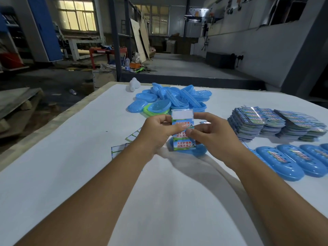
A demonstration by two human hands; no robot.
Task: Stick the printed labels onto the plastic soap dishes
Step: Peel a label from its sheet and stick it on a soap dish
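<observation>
White table [71, 174] in a dim, seemingly industrial hall.

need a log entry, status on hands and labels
Both hands, left and right, pinch label sheet. Blue dish beneath, unlabelled. Nothing blocking.

Room was a dim workshop: grey concrete floor [186, 64], pale wall [257, 43] along the right, two gridded windows [77, 15] at the back giving the only bright light. White-covered table [71, 174] filled the foreground, blue cabinet [44, 27] far left, dark steel column [115, 38] mid-frame with a red metal frame [106, 51] and floor clutter beside it. Plywood sheets [140, 39] leaned upright near the back, wooden pallet [17, 105] sat left of the table.
</observation>
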